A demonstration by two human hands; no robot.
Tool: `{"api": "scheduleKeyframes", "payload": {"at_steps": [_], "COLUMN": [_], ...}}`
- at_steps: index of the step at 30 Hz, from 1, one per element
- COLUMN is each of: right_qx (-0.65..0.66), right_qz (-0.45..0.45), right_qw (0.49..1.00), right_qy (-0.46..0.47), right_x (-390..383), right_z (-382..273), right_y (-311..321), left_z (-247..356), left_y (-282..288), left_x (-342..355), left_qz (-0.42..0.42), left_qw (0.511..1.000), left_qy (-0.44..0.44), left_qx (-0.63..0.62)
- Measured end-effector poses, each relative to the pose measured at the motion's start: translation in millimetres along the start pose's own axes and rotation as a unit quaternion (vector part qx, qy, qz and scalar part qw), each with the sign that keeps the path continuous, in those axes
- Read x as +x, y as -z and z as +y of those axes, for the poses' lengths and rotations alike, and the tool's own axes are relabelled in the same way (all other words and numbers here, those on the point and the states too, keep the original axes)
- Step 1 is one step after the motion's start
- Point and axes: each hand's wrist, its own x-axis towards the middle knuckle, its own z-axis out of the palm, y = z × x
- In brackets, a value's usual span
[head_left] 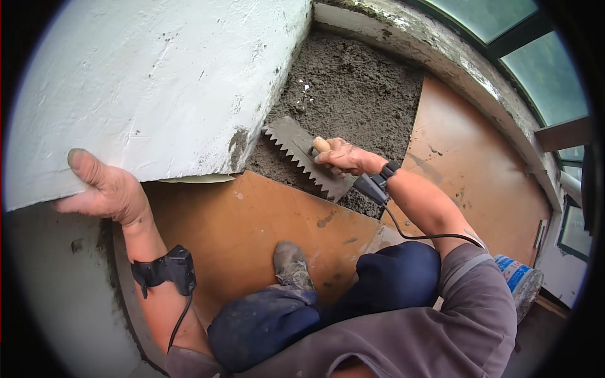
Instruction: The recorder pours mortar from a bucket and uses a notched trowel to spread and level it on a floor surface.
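Observation:
My right hand (343,157) is closed round the pale wooden handle of a notched trowel (291,136). Its wide metal blade lies over rough grey mortar (353,82), with the toothed edge toward the lower left. One end of the blade is close to the foot of the white wall (189,82). My left hand (110,192) rests against the wall's corner edge, thumb stretched up and apart on the white face. Its other fingers are partly hidden at the edge.
Orange-brown tiles (252,220) border the mortar in front and at the right (466,151). A low rough concrete ledge (428,38) curves below dark-framed windows (542,75). A mortar-stained bucket (520,277) stands by my right side. My shoe (292,264) is on the near tiles.

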Motion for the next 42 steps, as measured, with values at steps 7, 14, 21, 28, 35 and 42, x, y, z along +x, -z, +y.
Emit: {"api": "scheduleKeyframes", "payload": {"at_steps": [7, 14, 21, 28, 35, 42], "right_qx": [-0.147, -0.382, -0.305, -0.221, -0.168, 0.132], "right_qz": [0.044, 0.117, 0.365, 0.432, 0.554, 0.285], "right_qw": [0.963, 0.904, 0.878, 0.873, 0.815, 0.949], "right_qy": [0.22, 0.155, 0.052, -0.052, -0.025, 0.018], "right_x": [21, 27, 57, 35, 29, 75], "right_z": [44, 12, -20, -13, 50, -70], "right_y": [-20, -3, 134, 170, 185, 176], "left_z": [6, 4, -6, -17, -6, 14], "left_y": [-5, 1, 3, 13, 4, -10], "left_x": [3, -4, -7, -6, -7, -10], "left_qz": [-0.012, 0.002, 0.012, 0.01, -0.005, 0.02], "left_qw": [0.999, 0.997, 0.999, 0.997, 1.0, 1.0], "left_qy": [0.024, 0.053, 0.03, 0.026, 0.009, 0.011], "left_qx": [-0.041, -0.052, -0.021, 0.07, -0.011, 0.002]}}
